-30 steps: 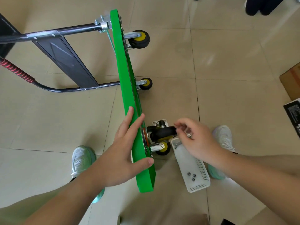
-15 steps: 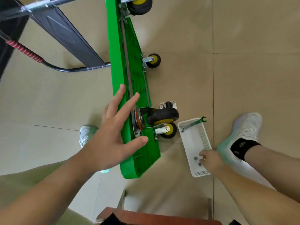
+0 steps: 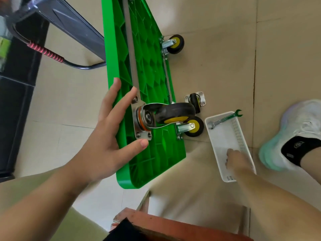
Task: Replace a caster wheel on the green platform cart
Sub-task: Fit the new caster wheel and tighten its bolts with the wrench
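Green platform cart (image 3: pixel 156 75) tipped on its side on the floor, underside facing right. Left hand (image 3: pixel 107 140) splayed flat on its upper edge, fingers straight, thumb just below the black-and-yellow caster's (image 3: pixel 173 113) mounting plate (image 3: pixel 140 134). Right hand (image 3: pixel 234 159) down in the white basket (image 3: pixel 224 134); grip blurred, can't tell. Green wrench (image 3: pixel 225 119) lies across the basket's far end. Loose caster (image 3: pixel 195 101) on the floor beside the cart.
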The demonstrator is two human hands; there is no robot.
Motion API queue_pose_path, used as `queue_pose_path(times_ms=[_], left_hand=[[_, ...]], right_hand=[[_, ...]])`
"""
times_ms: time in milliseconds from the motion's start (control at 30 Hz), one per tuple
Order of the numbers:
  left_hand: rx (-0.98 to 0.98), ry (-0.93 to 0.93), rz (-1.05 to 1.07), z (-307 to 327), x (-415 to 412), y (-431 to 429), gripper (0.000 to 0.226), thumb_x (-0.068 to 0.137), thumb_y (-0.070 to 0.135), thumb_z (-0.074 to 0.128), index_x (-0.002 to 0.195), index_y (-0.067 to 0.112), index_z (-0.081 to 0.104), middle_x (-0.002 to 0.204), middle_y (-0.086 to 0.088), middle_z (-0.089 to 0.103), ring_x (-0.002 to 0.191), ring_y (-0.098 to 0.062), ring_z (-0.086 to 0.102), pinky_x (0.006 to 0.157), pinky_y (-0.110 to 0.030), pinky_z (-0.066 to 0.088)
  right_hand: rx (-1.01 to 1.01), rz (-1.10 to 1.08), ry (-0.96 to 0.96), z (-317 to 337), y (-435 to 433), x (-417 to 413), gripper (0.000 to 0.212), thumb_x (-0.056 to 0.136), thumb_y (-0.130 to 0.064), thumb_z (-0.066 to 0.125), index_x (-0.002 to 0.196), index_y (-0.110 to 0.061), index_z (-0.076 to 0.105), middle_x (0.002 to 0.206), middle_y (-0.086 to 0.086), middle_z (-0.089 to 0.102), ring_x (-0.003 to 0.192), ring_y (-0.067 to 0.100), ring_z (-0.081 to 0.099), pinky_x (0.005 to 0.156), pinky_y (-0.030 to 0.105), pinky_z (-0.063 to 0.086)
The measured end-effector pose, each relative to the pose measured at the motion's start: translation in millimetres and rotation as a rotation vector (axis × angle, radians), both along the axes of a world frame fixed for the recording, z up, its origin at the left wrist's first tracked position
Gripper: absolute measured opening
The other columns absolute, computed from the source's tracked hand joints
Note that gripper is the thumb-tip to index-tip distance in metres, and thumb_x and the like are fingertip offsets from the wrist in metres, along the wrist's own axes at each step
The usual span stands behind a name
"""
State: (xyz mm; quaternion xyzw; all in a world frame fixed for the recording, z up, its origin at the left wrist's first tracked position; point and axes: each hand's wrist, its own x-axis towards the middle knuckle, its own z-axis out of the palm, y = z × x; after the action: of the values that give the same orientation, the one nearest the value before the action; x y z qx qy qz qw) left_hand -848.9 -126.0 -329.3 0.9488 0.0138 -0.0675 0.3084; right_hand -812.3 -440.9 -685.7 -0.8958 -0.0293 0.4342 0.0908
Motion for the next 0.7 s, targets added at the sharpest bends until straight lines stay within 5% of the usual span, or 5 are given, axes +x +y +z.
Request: queue_pose_path(times_ms=[200,400,567,700], left_hand=[[0.004,-0.012,-0.031,-0.4,1.3,2.0,0.091,0.088,0.041,0.067,0.164,0.016,0.024,0.174,-0.005,-0.004,0.160,-0.003,0.001,0.122,-0.010,0.015],[-0.002,-0.042,-0.024,-4.1,0.1,2.8,0.092,0.087,0.041,0.067,0.164,0.012,0.026,0.175,-0.007,-0.001,0.161,-0.005,0.002,0.123,-0.011,0.014],[-0.067,-0.054,0.000,-7.4,-0.9,3.5,0.092,0.086,0.047,0.068,0.165,0.021,0.027,0.175,0.000,0.000,0.160,-0.003,0.001,0.122,-0.008,0.013],[-0.088,-0.048,0.021,-6.4,-1.4,5.1,0.095,0.083,0.057,0.066,0.164,0.032,0.023,0.174,0.013,-0.002,0.159,0.000,0.001,0.126,-0.021,0.013]], right_hand=[[0.017,-0.004,0.003,-4.0,7.7,1.9,0.018,0.095,-0.008,0.047,0.110,-0.011,0.057,0.110,0.008,0.061,0.094,0.026,0.058,0.078,0.031,0.047],[0.236,-0.241,-0.074,15.1,16.4,13.5,0.018,0.098,-0.015,0.057,0.110,-0.004,0.063,0.109,0.014,0.065,0.099,0.031,0.062,0.079,0.032,0.048],[0.436,-0.405,-0.185,74.7,32.1,19.4,0.018,0.100,-0.022,0.056,0.116,-0.015,0.060,0.090,0.003,0.069,0.084,0.024,0.065,0.068,0.029,0.047],[0.726,-0.560,-0.261,153.1,53.3,17.4,0.021,0.091,-0.016,0.069,0.095,-0.036,0.066,0.084,-0.013,0.067,0.079,0.003,0.063,0.065,0.006,0.042]])
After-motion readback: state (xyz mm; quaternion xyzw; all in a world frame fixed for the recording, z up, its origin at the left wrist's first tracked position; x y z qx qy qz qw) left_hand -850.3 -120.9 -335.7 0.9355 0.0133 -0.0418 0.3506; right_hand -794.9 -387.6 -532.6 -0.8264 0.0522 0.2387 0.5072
